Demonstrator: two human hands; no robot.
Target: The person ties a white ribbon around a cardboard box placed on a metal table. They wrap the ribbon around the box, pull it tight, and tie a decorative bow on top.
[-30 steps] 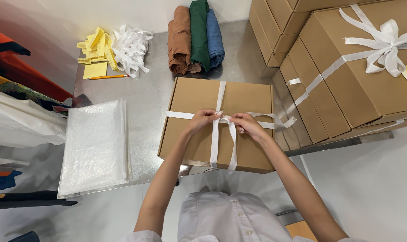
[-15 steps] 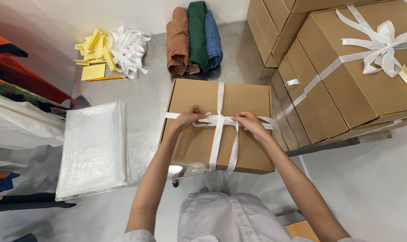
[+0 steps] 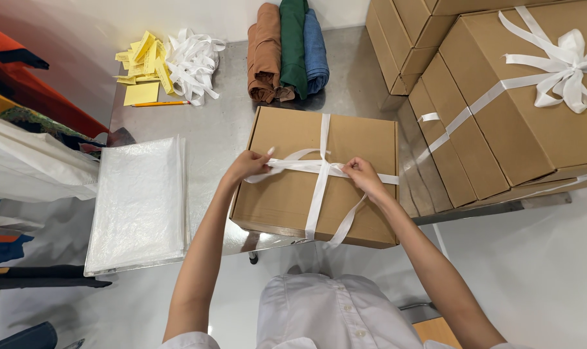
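A flat brown cardboard box, crossed by white ribbon, lies near-centre. Stacked brown boxes stand right, the top one bowed. Far left, yellow slips, perhaps labels.

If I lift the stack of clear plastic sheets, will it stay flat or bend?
The stack of clear plastic sheets would probably droop, since the sheets look thin. Their glossy surface suggests they may slide apart. The stack overhangs the metal table edge, so a push could tip it off.

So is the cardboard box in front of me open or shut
Shut. The box has its lid flat, with white ribbon crossed over it; the left hand and right hand pull the ribbon ends.
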